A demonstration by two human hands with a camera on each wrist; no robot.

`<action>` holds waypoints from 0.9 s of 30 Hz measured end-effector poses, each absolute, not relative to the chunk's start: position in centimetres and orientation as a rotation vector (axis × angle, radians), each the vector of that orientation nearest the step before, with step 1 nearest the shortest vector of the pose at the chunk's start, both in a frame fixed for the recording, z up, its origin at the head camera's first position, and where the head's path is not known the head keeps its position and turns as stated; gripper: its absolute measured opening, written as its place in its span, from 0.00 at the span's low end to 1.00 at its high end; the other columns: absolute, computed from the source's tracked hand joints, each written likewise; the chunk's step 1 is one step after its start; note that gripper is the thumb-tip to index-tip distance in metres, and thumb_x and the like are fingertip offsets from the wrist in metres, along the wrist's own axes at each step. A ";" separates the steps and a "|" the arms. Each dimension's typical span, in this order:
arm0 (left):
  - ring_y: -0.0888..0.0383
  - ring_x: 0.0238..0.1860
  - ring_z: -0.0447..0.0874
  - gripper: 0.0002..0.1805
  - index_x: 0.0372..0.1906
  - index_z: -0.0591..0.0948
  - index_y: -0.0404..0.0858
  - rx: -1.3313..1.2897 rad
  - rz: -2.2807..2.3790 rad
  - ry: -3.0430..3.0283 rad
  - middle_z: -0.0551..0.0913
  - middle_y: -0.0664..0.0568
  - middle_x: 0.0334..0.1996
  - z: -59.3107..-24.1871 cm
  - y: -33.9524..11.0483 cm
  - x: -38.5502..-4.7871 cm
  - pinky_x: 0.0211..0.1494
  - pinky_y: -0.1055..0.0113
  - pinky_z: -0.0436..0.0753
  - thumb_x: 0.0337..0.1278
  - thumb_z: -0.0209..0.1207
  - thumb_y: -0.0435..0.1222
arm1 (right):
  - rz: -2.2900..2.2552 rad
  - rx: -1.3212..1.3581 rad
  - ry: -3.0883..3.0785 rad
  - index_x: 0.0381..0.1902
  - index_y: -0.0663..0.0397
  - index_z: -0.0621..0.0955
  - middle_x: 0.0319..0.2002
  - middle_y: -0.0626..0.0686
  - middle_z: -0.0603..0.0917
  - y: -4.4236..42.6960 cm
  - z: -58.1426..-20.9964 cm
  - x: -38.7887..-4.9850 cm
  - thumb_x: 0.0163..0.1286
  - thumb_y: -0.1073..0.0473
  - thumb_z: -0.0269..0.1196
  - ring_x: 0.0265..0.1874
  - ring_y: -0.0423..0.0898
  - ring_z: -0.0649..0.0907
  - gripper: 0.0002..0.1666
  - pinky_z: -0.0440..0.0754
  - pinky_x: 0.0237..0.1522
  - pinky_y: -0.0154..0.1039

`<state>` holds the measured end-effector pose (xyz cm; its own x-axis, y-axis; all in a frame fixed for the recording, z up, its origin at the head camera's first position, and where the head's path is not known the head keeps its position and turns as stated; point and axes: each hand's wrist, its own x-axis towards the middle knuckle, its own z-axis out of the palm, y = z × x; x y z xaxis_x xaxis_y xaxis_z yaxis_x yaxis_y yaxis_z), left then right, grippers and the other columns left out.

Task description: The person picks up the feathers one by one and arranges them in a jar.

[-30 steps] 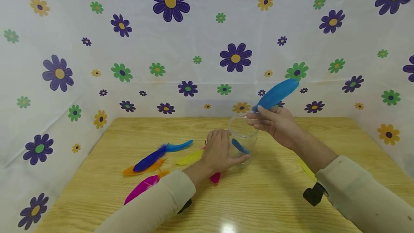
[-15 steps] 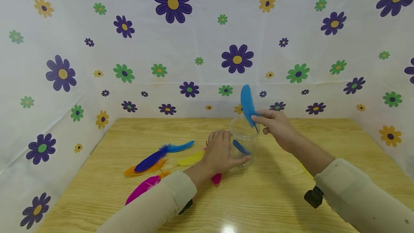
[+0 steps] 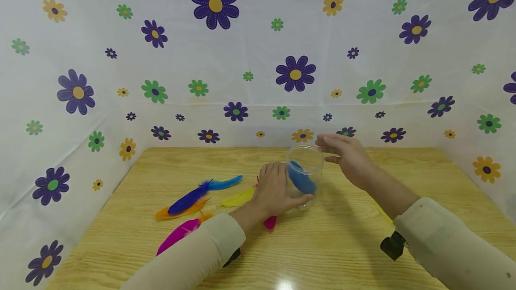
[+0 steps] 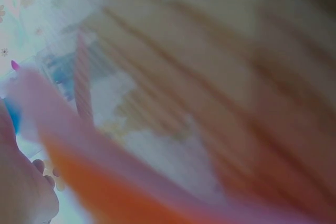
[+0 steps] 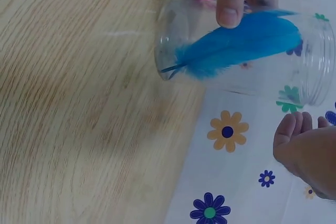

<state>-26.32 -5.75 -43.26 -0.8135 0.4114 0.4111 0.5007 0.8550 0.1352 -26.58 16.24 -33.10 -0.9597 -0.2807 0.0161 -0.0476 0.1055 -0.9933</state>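
Observation:
A clear jar (image 3: 305, 172) stands upright on the wooden table with its mouth uncovered. Inside it, blue feathers (image 3: 300, 179) lean at a slant; in the right wrist view a blue feather (image 5: 236, 43) spans most of the jar's length. My left hand (image 3: 274, 191) holds the jar from its left side, thumb across the front. Beside the rim on the right, my right hand (image 3: 348, 158) is raised with its fingers loosely extended and nothing in them. Blurred feathers close to the lens, one orange (image 4: 115, 182), cover much of the left wrist view.
Left of the jar lie a dark blue feather (image 3: 189, 198), a light blue one (image 3: 225, 182), an orange one (image 3: 163, 213), a yellow feather (image 3: 238, 197) and a magenta feather (image 3: 177, 235). Another yellow feather (image 3: 383, 211) is partly hidden by the right forearm. A flowered cloth (image 3: 258, 57) hangs behind.
The right hand brought a blue feather over the jar's mouth and let go of it; the feather is now inside. The left hand has kept its hold on the jar.

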 end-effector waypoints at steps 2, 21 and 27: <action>0.51 0.50 0.72 0.51 0.56 0.74 0.35 -0.676 -0.339 -2.660 0.77 0.49 0.44 -43.3 -5.8 -26.3 0.62 0.55 0.69 0.44 0.58 0.75 | -2.060 -0.319 2.061 0.75 0.67 0.59 0.70 0.57 0.72 16.7 -33.0 -26.7 0.83 0.47 0.41 0.70 0.52 0.71 0.35 0.64 0.74 0.50; 0.51 0.51 0.71 0.52 0.59 0.73 0.34 -0.688 -0.348 -2.648 0.77 0.49 0.45 -43.5 -5.8 -26.5 0.64 0.54 0.68 0.43 0.58 0.75 | -0.834 -0.948 3.079 0.78 0.55 0.60 0.78 0.61 0.57 19.5 -36.4 -25.9 0.80 0.49 0.50 0.77 0.65 0.56 0.34 0.55 0.71 0.70; 0.51 0.52 0.71 0.52 0.59 0.73 0.35 -0.684 -0.363 -2.663 0.77 0.49 0.45 -43.4 -5.8 -26.4 0.64 0.54 0.68 0.44 0.58 0.75 | -0.447 -1.077 3.170 0.79 0.51 0.56 0.80 0.57 0.50 20.6 -36.7 -25.7 0.77 0.44 0.52 0.79 0.61 0.50 0.40 0.49 0.75 0.66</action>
